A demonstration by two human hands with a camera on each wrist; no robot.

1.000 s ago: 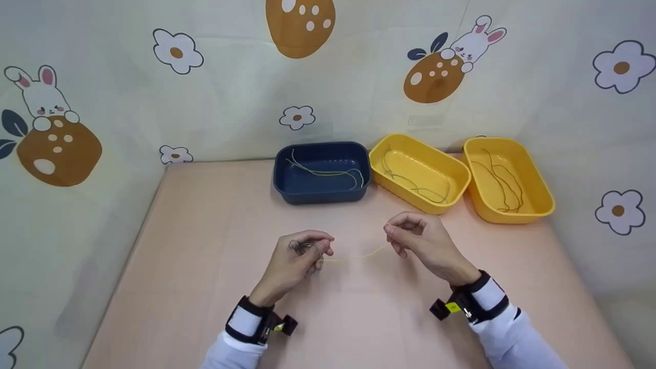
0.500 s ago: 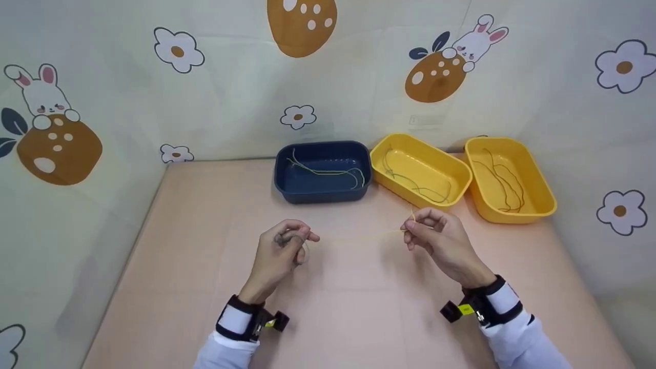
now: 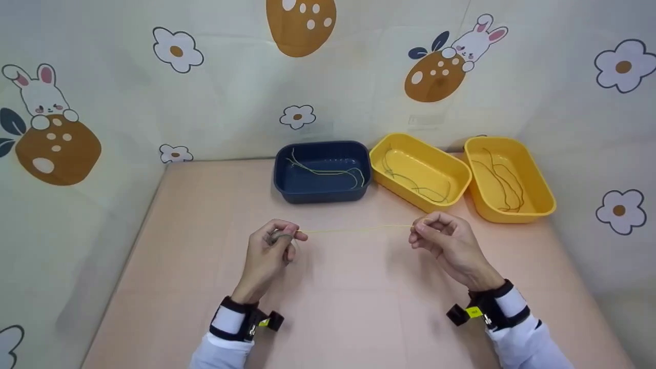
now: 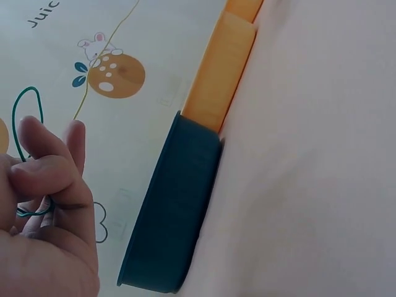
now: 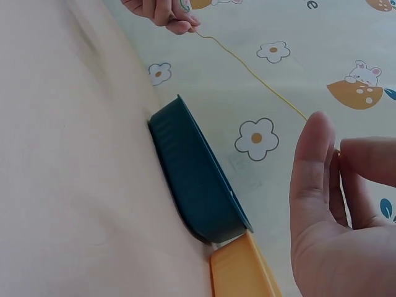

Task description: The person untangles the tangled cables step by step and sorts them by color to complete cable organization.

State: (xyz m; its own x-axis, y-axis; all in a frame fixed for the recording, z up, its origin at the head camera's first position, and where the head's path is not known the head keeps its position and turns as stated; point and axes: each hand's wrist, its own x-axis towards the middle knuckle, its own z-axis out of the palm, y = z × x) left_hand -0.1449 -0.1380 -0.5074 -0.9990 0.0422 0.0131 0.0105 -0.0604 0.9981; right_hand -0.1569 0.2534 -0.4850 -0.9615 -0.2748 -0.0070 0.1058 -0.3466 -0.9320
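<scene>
A thin yellow string (image 3: 353, 229) stretches almost straight between the two hands above the table. My left hand (image 3: 267, 251) pinches one end of it between thumb and fingers. A green string (image 4: 28, 88) is also gathered in that hand, one loop standing up beside the fingers in the left wrist view. At the other end, my right hand (image 3: 453, 246) pinches the yellow string between thumb and forefinger. In the right wrist view the yellow string (image 5: 260, 78) runs from the right fingertips to the left hand with slight waves.
Along the back stand a dark blue box (image 3: 320, 197) with yellowish strings (image 3: 328, 173), a yellow box (image 3: 402, 192) with greenish strings, and another yellow box (image 3: 517, 219) with darker strings. A patterned cloth (image 3: 230, 102) hangs behind the pink-covered table (image 3: 328, 318).
Both hands have moved apart, left hand leftward and right hand rightward. The yellow string, sagging a second ago, is now drawn nearly straight. The boxes have stayed in place.
</scene>
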